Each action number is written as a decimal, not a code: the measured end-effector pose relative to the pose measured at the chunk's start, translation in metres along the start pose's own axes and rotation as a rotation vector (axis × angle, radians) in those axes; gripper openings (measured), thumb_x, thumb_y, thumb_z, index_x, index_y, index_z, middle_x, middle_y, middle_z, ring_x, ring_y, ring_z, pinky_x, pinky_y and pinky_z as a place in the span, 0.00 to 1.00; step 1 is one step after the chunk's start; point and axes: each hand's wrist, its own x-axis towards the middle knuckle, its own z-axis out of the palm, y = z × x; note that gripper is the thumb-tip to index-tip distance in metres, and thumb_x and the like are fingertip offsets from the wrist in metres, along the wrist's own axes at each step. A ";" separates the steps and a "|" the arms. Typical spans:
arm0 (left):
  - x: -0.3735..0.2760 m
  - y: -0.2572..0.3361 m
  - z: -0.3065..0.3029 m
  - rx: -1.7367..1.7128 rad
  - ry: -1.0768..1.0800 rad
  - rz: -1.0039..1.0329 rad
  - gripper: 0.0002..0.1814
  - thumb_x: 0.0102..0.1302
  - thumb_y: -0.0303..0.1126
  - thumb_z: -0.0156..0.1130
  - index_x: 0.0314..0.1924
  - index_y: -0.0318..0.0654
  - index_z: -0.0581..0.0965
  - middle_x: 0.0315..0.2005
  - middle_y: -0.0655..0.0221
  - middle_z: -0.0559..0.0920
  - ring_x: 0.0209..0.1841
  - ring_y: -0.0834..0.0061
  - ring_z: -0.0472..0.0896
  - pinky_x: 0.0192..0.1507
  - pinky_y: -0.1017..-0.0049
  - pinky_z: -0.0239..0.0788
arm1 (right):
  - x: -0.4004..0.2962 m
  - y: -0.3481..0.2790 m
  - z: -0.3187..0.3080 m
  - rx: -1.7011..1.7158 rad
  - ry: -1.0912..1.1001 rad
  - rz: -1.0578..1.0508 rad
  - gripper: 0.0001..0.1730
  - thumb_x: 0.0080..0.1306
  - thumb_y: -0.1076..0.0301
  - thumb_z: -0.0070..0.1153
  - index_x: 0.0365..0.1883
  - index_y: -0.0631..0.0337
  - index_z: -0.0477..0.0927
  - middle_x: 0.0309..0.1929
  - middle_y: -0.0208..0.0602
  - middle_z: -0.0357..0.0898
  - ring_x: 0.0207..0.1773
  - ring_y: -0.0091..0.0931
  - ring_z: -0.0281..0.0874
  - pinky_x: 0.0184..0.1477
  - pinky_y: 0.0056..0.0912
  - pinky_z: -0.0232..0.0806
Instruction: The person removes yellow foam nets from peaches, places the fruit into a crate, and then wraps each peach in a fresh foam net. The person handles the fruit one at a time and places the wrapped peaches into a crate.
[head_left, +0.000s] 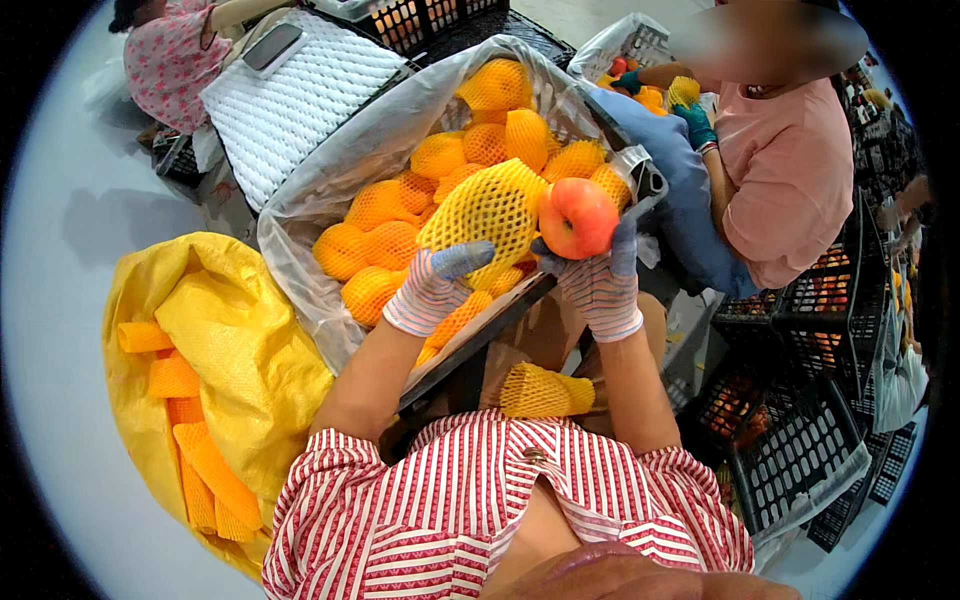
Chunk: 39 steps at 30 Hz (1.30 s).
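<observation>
My left hand (435, 289), in a striped glove with blue fingertips, grips a yellow foam net sleeve (487, 210). The sleeve is spread wide, and its upper right end meets the side of a red-orange apple (577, 217). My right hand (600, 281), gloved alike, holds that apple from below with thumb and fingers around it. Both hands are above a crate lined with clear plastic film (300, 217). Inside the crate lie several fruits in orange foam nets (382, 206). Another foam net sleeve (544, 390) rests by my lap.
A yellow woven sack (232, 322) with orange foam sleeves (214, 465) stands at left. White foam sheeting (300, 97) bears a phone (274, 49). At right, a gloved co-worker (787, 172) holds a netted fruit; black plastic crates (799, 450) are stacked below. Another person (172, 67) is at upper left.
</observation>
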 end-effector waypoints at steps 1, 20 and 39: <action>0.000 0.008 0.010 -0.096 -0.014 -0.001 0.28 0.53 0.23 0.60 0.56 0.33 0.68 0.52 0.65 0.75 0.53 0.67 0.74 0.57 0.70 0.65 | 0.000 -0.001 -0.009 0.110 -0.030 0.052 0.45 0.55 0.36 0.53 0.59 0.64 0.63 0.52 0.49 0.70 0.46 0.41 0.77 0.42 0.43 0.75; 0.002 0.013 0.022 -0.286 -0.099 -0.318 0.28 0.61 0.49 0.58 0.53 0.35 0.71 0.45 0.67 0.77 0.45 0.75 0.77 0.46 0.73 0.71 | -0.012 -0.013 0.011 -0.777 -0.166 -0.231 0.57 0.39 0.68 0.74 0.65 0.61 0.53 0.59 0.40 0.63 0.61 0.29 0.64 0.61 0.33 0.59; 0.005 0.008 0.022 0.010 -0.239 -0.139 0.35 0.50 0.45 0.70 0.55 0.35 0.69 0.49 0.65 0.76 0.51 0.72 0.73 0.56 0.71 0.64 | -0.011 -0.014 0.005 -1.097 -0.325 -0.262 0.62 0.43 0.69 0.71 0.69 0.58 0.41 0.62 0.48 0.62 0.65 0.35 0.61 0.62 0.34 0.57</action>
